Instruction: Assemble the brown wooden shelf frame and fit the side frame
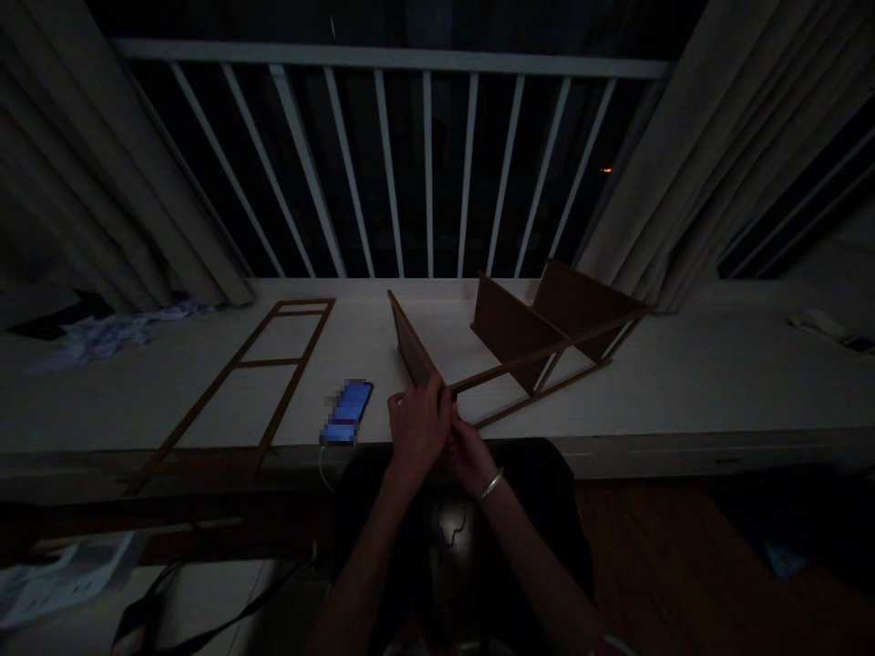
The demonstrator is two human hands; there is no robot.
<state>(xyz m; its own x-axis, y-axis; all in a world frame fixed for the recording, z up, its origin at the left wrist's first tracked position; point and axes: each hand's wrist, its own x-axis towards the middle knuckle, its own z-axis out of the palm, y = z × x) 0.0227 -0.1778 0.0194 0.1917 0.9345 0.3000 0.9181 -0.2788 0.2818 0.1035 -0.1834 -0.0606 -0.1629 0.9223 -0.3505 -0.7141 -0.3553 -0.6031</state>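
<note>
A partly assembled brown wooden shelf rack [509,366] lies on its side on the white window ledge, with several boards standing up from its side frame. My left hand [418,421] is closed on the near end of the leftmost shelf board [412,346], where it meets the frame. Just right of it and lower, my right hand [470,456] is closed at the same corner. What its fingers hold is hidden, and the dim light blurs the detail. A bracelet [492,484] circles my right wrist. A second wooden side frame [268,363] lies flat at the left.
A lit phone [348,412] with a cable [323,469] lies on the ledge [717,383] left of my hands. A white railing [427,164] and curtains [738,118] stand behind. Crumpled cloth or paper [109,335] sits far left. A black strap [225,620] lies at lower left.
</note>
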